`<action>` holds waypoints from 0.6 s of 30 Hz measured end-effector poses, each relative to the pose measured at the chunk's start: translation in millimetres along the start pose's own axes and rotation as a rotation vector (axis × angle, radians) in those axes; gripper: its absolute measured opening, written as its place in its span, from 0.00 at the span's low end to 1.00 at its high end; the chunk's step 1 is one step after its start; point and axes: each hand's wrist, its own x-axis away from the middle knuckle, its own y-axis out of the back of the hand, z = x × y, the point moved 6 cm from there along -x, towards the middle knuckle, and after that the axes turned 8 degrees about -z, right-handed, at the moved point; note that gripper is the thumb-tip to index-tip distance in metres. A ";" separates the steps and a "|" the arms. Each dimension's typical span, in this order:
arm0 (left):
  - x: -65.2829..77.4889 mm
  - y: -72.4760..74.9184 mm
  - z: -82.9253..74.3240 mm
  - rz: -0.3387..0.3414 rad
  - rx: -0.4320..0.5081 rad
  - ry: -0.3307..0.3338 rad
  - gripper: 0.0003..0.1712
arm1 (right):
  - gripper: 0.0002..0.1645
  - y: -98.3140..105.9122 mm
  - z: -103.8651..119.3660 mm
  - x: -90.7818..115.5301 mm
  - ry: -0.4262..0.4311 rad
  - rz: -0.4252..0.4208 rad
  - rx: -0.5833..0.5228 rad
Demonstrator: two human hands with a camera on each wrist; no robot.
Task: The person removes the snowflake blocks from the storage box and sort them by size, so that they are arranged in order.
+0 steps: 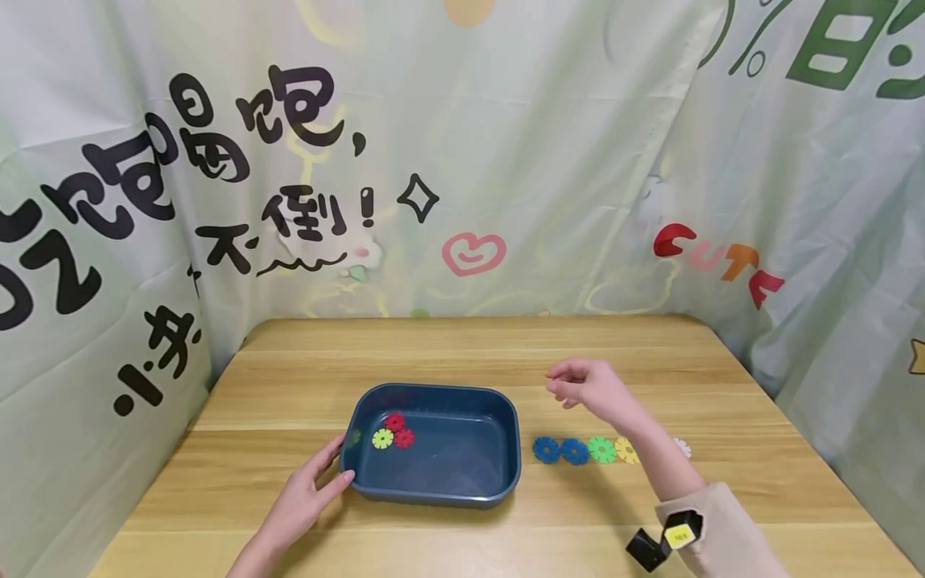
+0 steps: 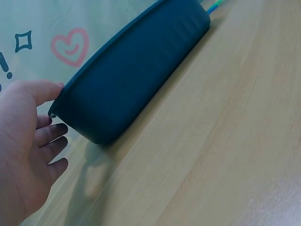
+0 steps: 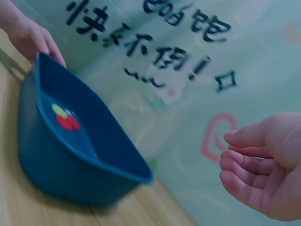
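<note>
A dark blue plastic basin (image 1: 433,499) stands on the table, with two red snowflake discs (image 1: 405,437) and a yellow-green snowflake disc (image 1: 382,438) on its floor at the left. My left hand (image 1: 307,490) holds the basin's left end; in the left wrist view the thumb (image 2: 49,89) lies at the rim and the other fingers are below it, outside the wall. Raised above the table, right of the basin, my right hand (image 1: 588,389) has loosely bent fingers and nothing in them. The right wrist view shows the same bare fingers (image 3: 242,183).
Right of the basin runs a row of snowflake discs: two blue discs (image 1: 560,450), a green disc (image 1: 602,450), a yellow disc (image 1: 627,450) and a white disc (image 1: 682,447). My right forearm covers part of it. Printed curtains (image 1: 535,160) hang around the table (image 1: 462,345).
</note>
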 end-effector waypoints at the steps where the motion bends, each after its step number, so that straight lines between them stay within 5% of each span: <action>1: 0.0 0.1 0.0 0.000 -0.001 0.001 0.35 | 0.16 -6.7 3.4 -1.8 0.004 0.015 -0.007; 11: -1.3 0.5 0.4 -0.004 0.000 0.000 0.35 | 0.15 -72.2 32.3 -17.8 0.057 0.132 -0.027; 18: -0.2 0.5 0.9 -0.003 -0.005 0.009 0.36 | 0.15 -114.6 38.8 -26.5 0.010 0.215 -0.080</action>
